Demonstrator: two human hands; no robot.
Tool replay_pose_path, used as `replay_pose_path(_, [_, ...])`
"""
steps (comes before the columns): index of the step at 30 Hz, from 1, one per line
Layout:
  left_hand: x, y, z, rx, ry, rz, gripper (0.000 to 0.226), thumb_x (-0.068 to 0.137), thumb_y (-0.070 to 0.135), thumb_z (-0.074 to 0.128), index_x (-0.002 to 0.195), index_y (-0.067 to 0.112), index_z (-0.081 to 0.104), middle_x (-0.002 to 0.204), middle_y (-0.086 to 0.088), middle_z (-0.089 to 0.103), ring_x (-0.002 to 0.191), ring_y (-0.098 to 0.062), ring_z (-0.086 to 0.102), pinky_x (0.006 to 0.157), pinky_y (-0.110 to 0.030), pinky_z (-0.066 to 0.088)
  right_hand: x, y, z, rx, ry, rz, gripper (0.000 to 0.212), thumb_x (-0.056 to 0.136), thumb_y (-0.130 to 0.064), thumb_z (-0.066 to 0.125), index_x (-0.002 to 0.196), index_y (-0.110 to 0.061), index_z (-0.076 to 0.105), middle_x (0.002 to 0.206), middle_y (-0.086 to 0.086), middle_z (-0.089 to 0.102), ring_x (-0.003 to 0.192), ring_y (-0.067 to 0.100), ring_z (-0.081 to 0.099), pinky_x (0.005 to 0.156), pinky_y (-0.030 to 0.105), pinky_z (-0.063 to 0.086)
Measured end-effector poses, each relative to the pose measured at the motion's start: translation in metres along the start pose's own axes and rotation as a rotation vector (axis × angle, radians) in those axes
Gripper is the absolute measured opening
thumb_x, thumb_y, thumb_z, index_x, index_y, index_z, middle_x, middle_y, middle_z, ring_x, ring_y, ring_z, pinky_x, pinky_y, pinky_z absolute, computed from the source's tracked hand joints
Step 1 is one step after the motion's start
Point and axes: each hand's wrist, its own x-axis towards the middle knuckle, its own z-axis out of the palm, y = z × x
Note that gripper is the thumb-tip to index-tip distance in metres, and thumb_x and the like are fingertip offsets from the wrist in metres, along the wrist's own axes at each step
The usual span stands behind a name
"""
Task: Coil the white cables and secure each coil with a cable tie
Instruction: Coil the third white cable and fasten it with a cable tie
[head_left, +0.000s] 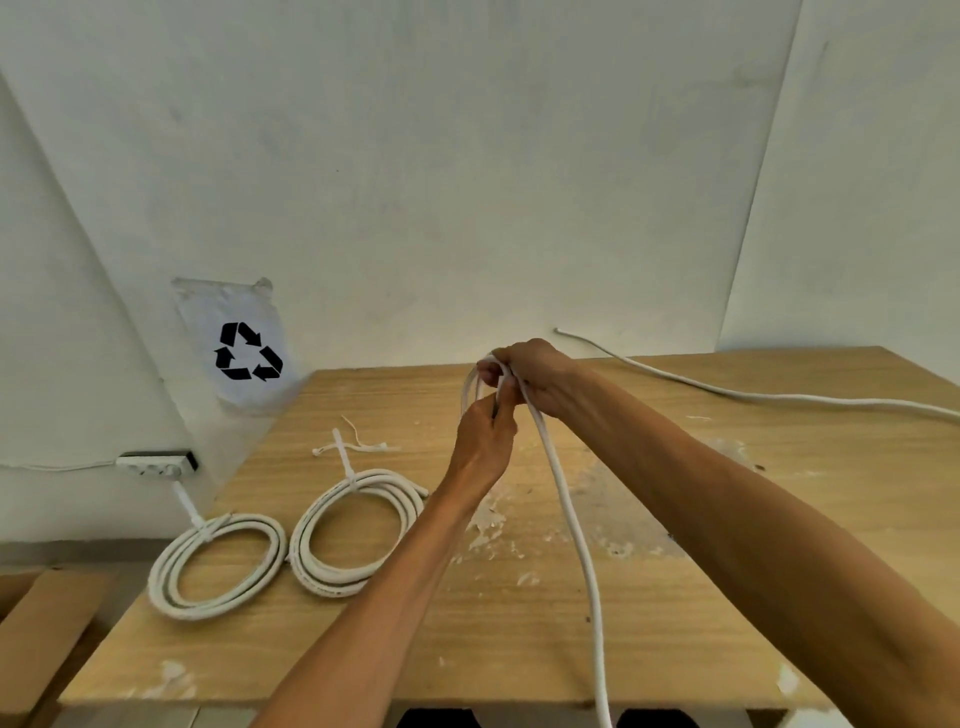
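Both my hands are raised over the middle of the wooden table (519, 623), closed on loops of a white cable (571, 525). My right hand (535, 376) grips the top of the loops, and my left hand (485, 441) pinches them just below. One strand hangs from my hands down past the table's front edge. Two finished white coils lie at the left, each bound with a cable tie: one (218, 564) at the table's left edge, the other (358, 530) beside it. Loose cable ties (353, 446) lie behind them.
Another white cable (753, 397) runs along the table's back right towards the wall. A white power strip (156, 464) sits at the wall on the left, under a bag with a recycling sign (244, 353). Cardboard (36, 639) lies lower left. Pale stains mark the tabletop.
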Motion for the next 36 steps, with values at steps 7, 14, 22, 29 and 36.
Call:
replay_pose_path(7, [0.002, 0.016, -0.012, -0.069, -0.134, -0.04, 0.07, 0.107, 0.05, 0.024, 0.074, 0.007, 0.068, 0.063, 0.0, 0.071, 0.057, -0.009, 0.066, 0.062, -0.02, 0.046, -0.013, 0.013, 0.011, 0.019, 0.207, -0.111, 0.021, 0.093, -0.005, 0.046, 0.076, -0.005, 0.058, 0.072, 0.01, 0.054, 0.064, 0.021, 0.053, 0.058, 0.032, 0.045])
replay_pose_path(14, [-0.004, 0.021, -0.025, -0.143, -0.27, -0.148, 0.075, 0.101, 0.062, 0.031, 0.089, 0.002, 0.074, 0.079, -0.01, 0.077, 0.075, -0.015, 0.075, 0.066, -0.015, 0.051, -0.026, 0.017, 0.008, 0.348, 0.126, 0.211, 0.044, 0.086, -0.049, 0.046, 0.063, -0.013, 0.055, 0.064, 0.0, 0.057, 0.063, 0.021, 0.053, 0.07, 0.034, 0.045])
replay_pose_path(22, [-0.013, 0.017, -0.02, -0.318, -0.293, -0.186, 0.053, 0.106, 0.046, 0.038, 0.078, 0.008, 0.063, 0.061, 0.002, 0.063, 0.058, -0.013, 0.045, 0.065, -0.029, 0.04, -0.04, 0.012, 0.001, -0.11, -0.031, 0.05, 0.06, 0.096, -0.052, 0.033, 0.086, -0.002, 0.064, 0.088, 0.016, 0.066, 0.074, 0.027, 0.063, 0.076, 0.038, 0.056])
replay_pose_path(29, [0.012, -0.005, -0.038, -0.46, 0.169, -0.315, 0.038, 0.106, 0.024, 0.041, 0.076, 0.009, 0.059, 0.06, -0.003, 0.057, 0.058, -0.019, 0.052, 0.054, -0.03, 0.04, -0.071, 0.048, 0.013, -0.552, -0.023, -0.278, 0.06, 0.106, -0.05, 0.026, 0.125, -0.003, 0.058, 0.108, 0.014, 0.064, 0.085, 0.018, 0.062, 0.075, 0.039, 0.057])
replay_pose_path(36, [0.048, -0.016, -0.104, -1.331, 0.246, -0.369, 0.028, 0.102, 0.013, 0.046, 0.075, 0.011, 0.051, 0.067, -0.003, 0.069, 0.063, -0.013, 0.07, 0.074, -0.033, 0.056, -0.095, 0.082, 0.016, -0.578, -0.192, -0.337, 0.03, 0.106, -0.035, 0.041, 0.11, -0.011, 0.058, 0.069, 0.004, 0.052, 0.049, 0.012, 0.047, 0.046, 0.029, 0.045])
